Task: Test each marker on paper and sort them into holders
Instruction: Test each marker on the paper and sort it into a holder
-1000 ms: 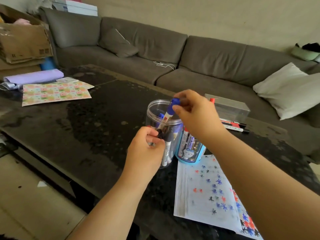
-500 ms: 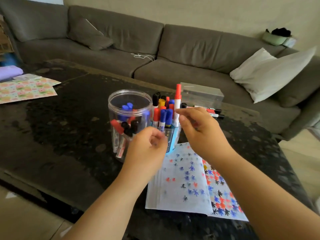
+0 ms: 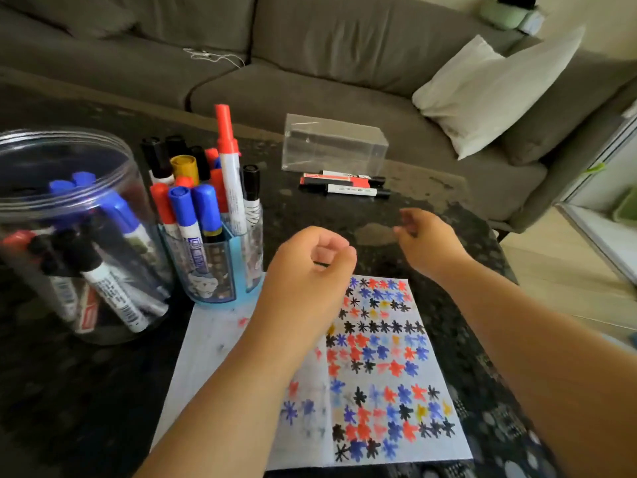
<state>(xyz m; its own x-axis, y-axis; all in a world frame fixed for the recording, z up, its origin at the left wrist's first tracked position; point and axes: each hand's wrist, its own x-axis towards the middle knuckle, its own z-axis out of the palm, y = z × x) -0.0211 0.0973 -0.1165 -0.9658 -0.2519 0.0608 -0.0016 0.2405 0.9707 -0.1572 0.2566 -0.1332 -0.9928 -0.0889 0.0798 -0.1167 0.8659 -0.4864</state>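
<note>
A clear round jar (image 3: 79, 298) at the left holds several blue, black and red markers lying slanted. Beside it a blue holder (image 3: 213, 270) stands packed with upright markers; a tall red-capped marker (image 3: 229, 167) sticks out highest. Test paper (image 3: 372, 367), covered in blue, red, black and yellow stars, lies in front. My left hand (image 3: 306, 270) hovers over the paper's top edge, fingers curled, holding nothing. My right hand (image 3: 425, 243) floats further right above the dark table, fingers loosely bent and apart, empty. Three loose markers (image 3: 344, 184) lie by a clear box (image 3: 334, 144).
The dark speckled table (image 3: 86, 391) carries everything. A grey sofa (image 3: 310, 63) runs along the far side, with a white cushion (image 3: 489, 94) at the right. Pale floor and a white shelf edge (image 3: 599, 236) show beyond the table's right corner.
My right hand let go of the red-capped marker, which now stands in the blue holder, and pulled away to the right. The view swung right and down, closer to the paper.
</note>
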